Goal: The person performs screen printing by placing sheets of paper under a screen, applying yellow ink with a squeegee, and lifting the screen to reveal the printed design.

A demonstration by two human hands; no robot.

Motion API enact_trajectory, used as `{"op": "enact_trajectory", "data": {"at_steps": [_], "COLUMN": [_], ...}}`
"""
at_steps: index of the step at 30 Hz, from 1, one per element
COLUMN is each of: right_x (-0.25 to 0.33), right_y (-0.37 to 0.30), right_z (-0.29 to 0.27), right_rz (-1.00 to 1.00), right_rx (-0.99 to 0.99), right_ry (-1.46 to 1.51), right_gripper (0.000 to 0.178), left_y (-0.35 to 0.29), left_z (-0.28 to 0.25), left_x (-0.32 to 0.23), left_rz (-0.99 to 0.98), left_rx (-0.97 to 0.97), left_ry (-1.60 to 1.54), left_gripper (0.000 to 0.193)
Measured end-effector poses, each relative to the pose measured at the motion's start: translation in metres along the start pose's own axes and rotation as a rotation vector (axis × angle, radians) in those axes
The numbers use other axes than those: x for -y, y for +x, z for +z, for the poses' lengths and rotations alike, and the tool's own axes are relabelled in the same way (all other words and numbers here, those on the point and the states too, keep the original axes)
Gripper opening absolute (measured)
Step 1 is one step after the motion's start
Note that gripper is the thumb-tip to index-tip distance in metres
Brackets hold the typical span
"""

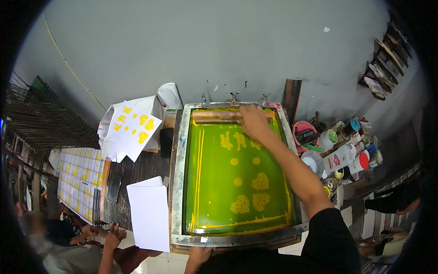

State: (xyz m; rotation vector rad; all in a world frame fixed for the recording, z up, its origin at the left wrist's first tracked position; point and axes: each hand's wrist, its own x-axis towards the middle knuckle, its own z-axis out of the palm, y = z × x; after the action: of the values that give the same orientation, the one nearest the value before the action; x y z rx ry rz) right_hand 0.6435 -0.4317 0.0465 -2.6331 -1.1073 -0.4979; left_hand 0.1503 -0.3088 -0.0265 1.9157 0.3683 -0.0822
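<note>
A screen-printing frame (177, 196) with a metal rim and green mesh lies in front of me. Yellow ink marks the mesh with rounded clusters, small dots and character-like shapes, and streaks its edges. At the far end, my right hand (253, 119) grips the top of a squeegee (214, 117) with a wooden handle, which spans most of the mesh width. My right arm reaches over the right side of the frame. My left hand (199, 256) is at the frame's near edge, low in the picture, its fingers mostly hidden beneath the rim.
Blank white sheets (148, 212) lie left of the frame, with a yellow-printed sheet (132, 130) behind. Phones (166, 142) rest nearby. Clamps (234, 98) line the far rim. Jars and bottles (340, 157) crowd the right. Another person (82, 251) sits at lower left beside printed sheets (80, 178).
</note>
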Motion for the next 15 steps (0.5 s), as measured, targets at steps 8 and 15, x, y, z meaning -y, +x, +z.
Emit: {"op": "enact_trajectory", "data": {"at_steps": [8,15], "right_x": [0.006,-0.018], "right_y": [-0.006,0.003], "right_z": [0.007,0.009], "right_rz": [0.042,-0.001], "right_rx": [0.092,-0.057], "right_ry": [-0.021,-0.04], "right_gripper": [0.03,0.029], "left_y": [0.002,0.004], "left_z": [-0.002,0.0], "left_x": [-0.003,-0.003], "left_rz": [-0.056,-0.164], "left_rx": [0.013,0.055], "left_ry": [-0.009,-0.126], "left_gripper": [0.013,0.021]}}
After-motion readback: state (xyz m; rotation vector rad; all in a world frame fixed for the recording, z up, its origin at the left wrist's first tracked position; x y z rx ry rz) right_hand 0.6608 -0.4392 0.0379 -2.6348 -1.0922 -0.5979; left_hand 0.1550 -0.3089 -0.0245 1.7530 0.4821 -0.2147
